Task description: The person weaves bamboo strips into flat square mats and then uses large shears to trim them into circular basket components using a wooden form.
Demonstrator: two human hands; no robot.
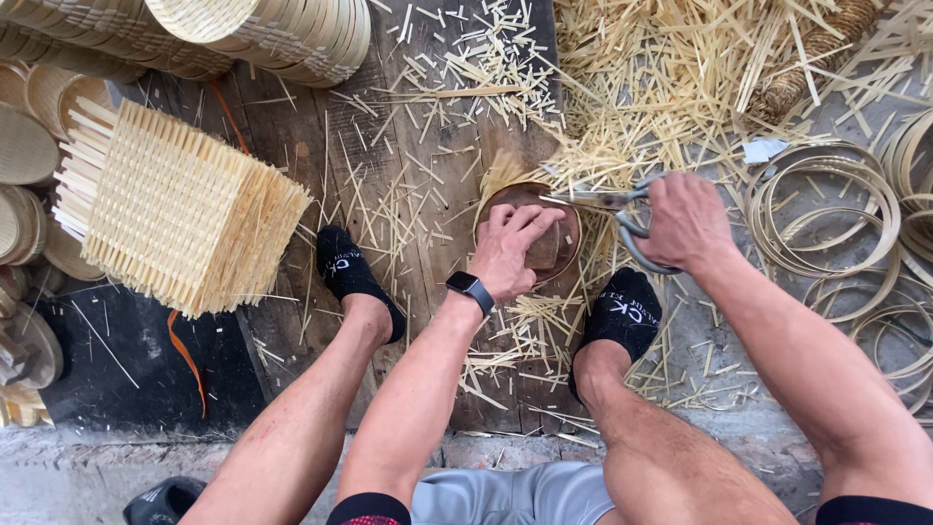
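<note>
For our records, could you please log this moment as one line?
left hand pressing round disc | right hand gripping scissors | blades at disc rim | strips scattered

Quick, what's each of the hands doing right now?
Left hand: open, pressing flat on the round woven piece.
Right hand: closed around the scissors.

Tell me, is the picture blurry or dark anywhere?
Head view: soft, even daylight, no glare; the left hand, the right hand and the scissors look sharp; the edges bend slightly, like the stacked mats.
</note>
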